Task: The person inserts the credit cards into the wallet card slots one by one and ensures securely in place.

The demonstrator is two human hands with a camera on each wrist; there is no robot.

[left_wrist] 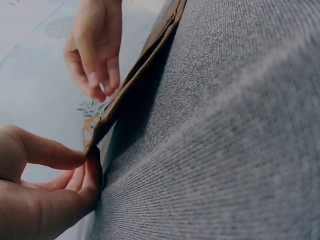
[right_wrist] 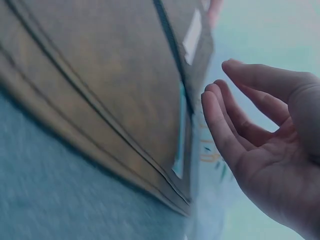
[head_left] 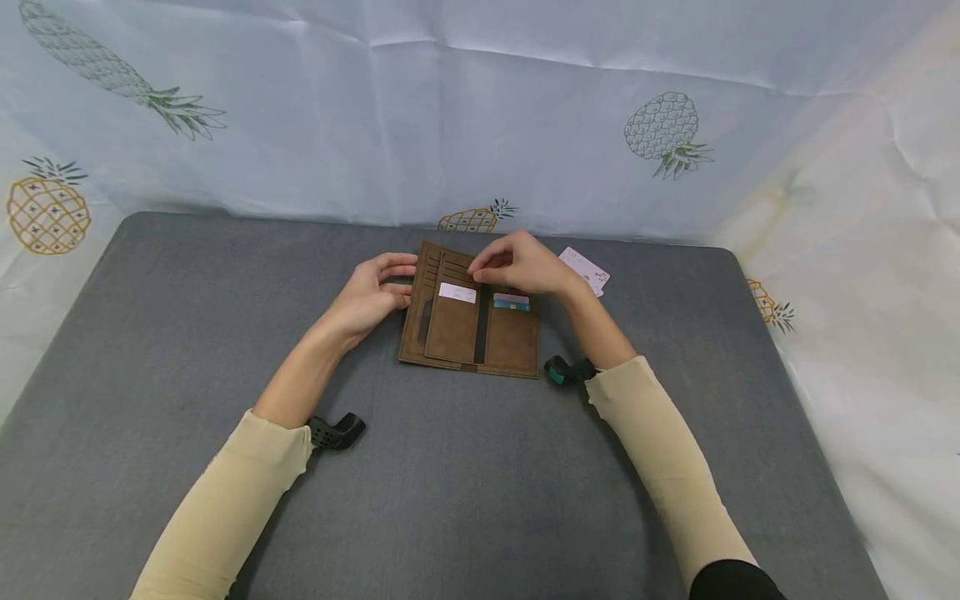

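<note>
A brown wallet (head_left: 457, 333) lies unfolded, its left edge tilted up off the table. My left hand (head_left: 367, 296) pinches that left edge between thumb and fingers, as the left wrist view shows at the wallet's corner (left_wrist: 95, 135). Above the wallet's upper middle hovers my right hand (head_left: 517, 262); in the right wrist view its thumb and fingers are apart with nothing between them. A white card (head_left: 457, 292) peeks from the left inner pocket. Blue-edged cards (head_left: 512, 302) show in the right pocket. A pinkish card (head_left: 585, 268) lies behind my right wrist, partly hidden.
Grey cloth covers the table (head_left: 450, 483). A white curtain (head_left: 420, 117) with pineapple prints hangs along the table's back edge and sides. Dark wrist cameras sit on the left wrist (head_left: 337, 431) and the right wrist (head_left: 568, 371), close above the table.
</note>
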